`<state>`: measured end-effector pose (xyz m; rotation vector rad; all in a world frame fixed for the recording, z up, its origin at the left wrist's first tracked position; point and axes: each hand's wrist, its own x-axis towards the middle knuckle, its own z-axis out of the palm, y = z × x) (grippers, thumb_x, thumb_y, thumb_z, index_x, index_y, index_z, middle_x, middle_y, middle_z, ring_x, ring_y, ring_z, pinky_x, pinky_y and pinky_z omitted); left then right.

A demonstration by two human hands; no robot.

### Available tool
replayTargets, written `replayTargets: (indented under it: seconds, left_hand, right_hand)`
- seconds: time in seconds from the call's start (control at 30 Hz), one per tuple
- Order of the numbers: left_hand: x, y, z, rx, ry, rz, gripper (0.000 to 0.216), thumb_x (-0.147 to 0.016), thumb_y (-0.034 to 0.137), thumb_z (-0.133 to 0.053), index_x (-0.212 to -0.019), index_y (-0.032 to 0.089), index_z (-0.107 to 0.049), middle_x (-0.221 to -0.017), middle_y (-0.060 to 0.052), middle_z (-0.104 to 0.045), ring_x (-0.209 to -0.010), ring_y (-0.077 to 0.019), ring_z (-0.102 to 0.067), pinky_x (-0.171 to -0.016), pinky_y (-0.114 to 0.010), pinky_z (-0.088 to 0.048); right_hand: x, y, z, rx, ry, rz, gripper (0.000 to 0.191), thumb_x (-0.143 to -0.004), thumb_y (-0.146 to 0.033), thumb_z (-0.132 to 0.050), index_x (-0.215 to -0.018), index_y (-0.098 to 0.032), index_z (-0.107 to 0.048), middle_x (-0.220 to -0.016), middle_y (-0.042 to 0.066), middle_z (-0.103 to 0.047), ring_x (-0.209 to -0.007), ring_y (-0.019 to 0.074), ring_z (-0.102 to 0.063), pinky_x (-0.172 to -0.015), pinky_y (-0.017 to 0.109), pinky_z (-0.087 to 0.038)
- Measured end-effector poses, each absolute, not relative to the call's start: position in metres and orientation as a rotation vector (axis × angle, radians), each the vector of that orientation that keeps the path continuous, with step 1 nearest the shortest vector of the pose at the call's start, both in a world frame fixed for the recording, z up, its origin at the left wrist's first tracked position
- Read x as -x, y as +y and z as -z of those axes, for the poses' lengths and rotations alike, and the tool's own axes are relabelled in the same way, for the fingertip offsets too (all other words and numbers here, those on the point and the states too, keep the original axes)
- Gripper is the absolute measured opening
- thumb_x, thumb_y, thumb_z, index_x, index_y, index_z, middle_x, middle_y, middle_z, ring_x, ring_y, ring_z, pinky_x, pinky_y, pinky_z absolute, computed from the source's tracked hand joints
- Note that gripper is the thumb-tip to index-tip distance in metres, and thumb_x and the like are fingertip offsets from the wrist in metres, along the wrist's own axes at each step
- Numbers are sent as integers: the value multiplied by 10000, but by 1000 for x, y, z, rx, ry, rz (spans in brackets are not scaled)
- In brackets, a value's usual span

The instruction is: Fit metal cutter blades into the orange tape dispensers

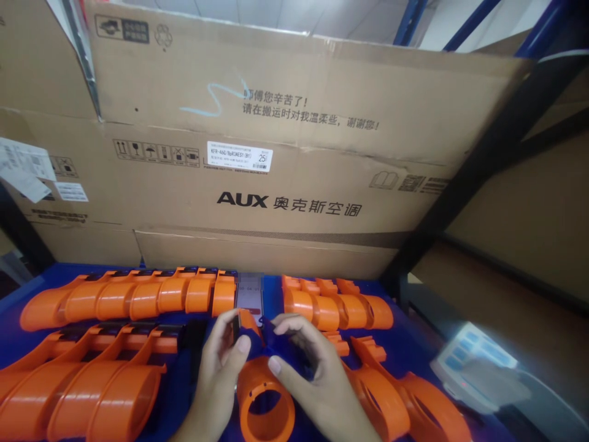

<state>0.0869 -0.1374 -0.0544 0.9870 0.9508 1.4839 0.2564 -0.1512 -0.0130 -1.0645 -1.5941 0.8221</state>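
An orange plastic part with a round ring (267, 408) stands between my hands at the bottom middle, its ring opening facing me. My left hand (218, 368) is closed around the upper end of this part, thumb in front and fingers behind. A small dark blue piece (272, 334) sits by the upper end. My right hand (317, 362) curls around that blue piece, with the thumb tip at the top of the ring. The fingers' exact contact is partly hidden.
Similar orange parts with dark end pieces (172, 294) line the left in two rows. More orange parts (340, 310) stand at right. Behind is a large cardboard box (294, 141); a phone (250, 291) lies before it. A blurred pale device (478, 362) is at right.
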Motion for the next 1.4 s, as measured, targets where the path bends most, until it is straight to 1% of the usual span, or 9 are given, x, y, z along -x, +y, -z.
replayTargets:
  seconds: [0.17,0.3,0.5,0.63,0.77,1.03,1.13,1.23,1.4]
  left_hand:
    - [-87,-136,53,-952,940,-1441,496,-800,466,-790,-1232,258,-663,-1221,-73,-715,-1140,-310,-660,-952,-349,-532]
    - [-86,-133,56,-922,930,-1465,504,-792,466,-800,-1231,255,-670,-1217,-70,-726,-1155,-302,-659,-969,-342,-524]
    - [-85,-131,60,-869,876,-1455,485,-801,443,-802,-1232,261,-674,-1224,-66,-737,-1108,-292,-689,-957,-346,-537]
    - [-84,-132,56,-980,919,-1500,438,-845,435,-762,-1234,261,-663,-1243,-57,-723,-1134,-278,-671,-958,-321,-528]
    - [-83,-131,57,-1033,931,-1476,452,-860,434,-742,-1262,256,-639,-1261,-70,-708,-1194,-299,-639,-978,-331,-512]
    - [-84,-132,60,-1014,926,-1468,485,-832,447,-764,-1256,241,-652,-1219,-77,-722,-1166,-299,-653,-964,-331,-521]
    - [-83,-132,63,-1015,893,-1493,516,-833,438,-766,-1295,245,-641,-1260,-75,-717,-1155,-285,-665,-956,-325,-531]
    - [-82,-132,68,-1006,822,-1542,530,-841,400,-769,-1332,257,-630,-1314,-64,-702,-1193,-274,-658,-989,-314,-521]
    - [-79,-131,78,-980,691,-1582,524,-837,377,-774,-1332,250,-659,-1423,-76,-647,-1308,-319,-596,-1012,-324,-525]
  right_hand:
    - [-258,-149,16,1082,-1646,-828,258,-869,-297,-737,-1096,-262,-620,-1157,55,-679,-1102,251,-648,-994,394,-518]
    - [-257,-149,16,1117,-1637,-825,259,-876,-318,-728,-1105,-263,-620,-1143,50,-687,-1086,249,-653,-958,377,-533]
    - [-255,-151,16,1117,-1631,-814,237,-894,-314,-707,-1112,-268,-627,-1128,40,-691,-1069,240,-661,-981,379,-519]
    - [-256,-151,15,1092,-1643,-805,245,-894,-287,-713,-1122,-274,-624,-1144,31,-680,-1084,231,-656,-988,365,-508]
    - [-256,-151,15,1106,-1658,-799,248,-903,-294,-710,-1135,-274,-625,-1160,38,-679,-1094,235,-652,-993,372,-501]
    - [-260,-148,17,1125,-1693,-830,263,-891,-308,-724,-1130,-272,-622,-1162,40,-687,-1082,235,-664,-983,385,-517]
    - [-259,-149,16,1149,-1690,-855,273,-895,-328,-717,-1140,-262,-617,-1167,51,-688,-1083,240,-668,-988,398,-525]
    - [-256,-152,16,1129,-1662,-904,313,-907,-341,-699,-1190,-259,-593,-1198,66,-683,-1117,248,-665,-1008,410,-525]
    - [-254,-157,17,1084,-1623,-941,411,-891,-349,-718,-1265,-267,-569,-1256,86,-679,-1180,266,-655,-1049,440,-515]
